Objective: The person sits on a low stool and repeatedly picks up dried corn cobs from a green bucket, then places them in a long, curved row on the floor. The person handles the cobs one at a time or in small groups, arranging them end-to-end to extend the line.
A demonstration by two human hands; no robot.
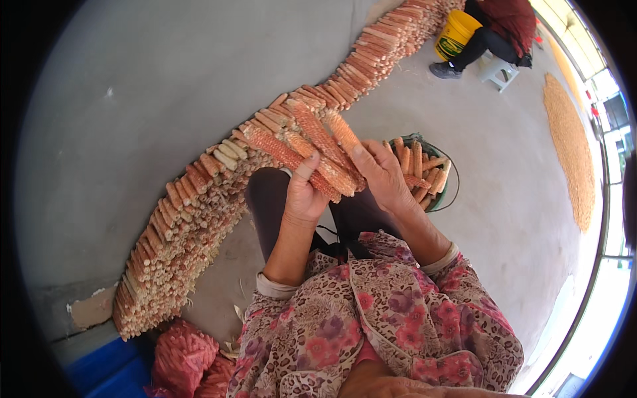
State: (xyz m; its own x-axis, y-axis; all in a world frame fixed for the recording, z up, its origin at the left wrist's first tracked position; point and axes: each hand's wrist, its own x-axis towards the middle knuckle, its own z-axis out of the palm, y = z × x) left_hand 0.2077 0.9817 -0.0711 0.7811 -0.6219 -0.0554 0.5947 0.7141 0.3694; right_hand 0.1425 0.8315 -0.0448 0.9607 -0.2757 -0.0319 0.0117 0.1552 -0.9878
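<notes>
Several shelled corn cobs (323,137), reddish and pale orange, fan out between my two hands. My left hand (306,196) grips a bundle of them from below, its thumb lying across the cobs. My right hand (385,174) has thumb and fingers around a lighter orange cob (343,130) at the bundle's right side. Behind the cobs runs a long stack of corn cobs (189,199), piled against the grey wall with their ends facing outward. Beside my right forearm is a dark green bucket (440,201) holding loose cobs, partly hidden by that hand.
A person (507,25) sits on a light plastic stool (497,69) by a yellow bucket (455,35), upper right. Corn kernels (570,149) lie spread on the floor at right. Red mesh sacks of cobs (181,353) and a blue object (107,368) are at lower left.
</notes>
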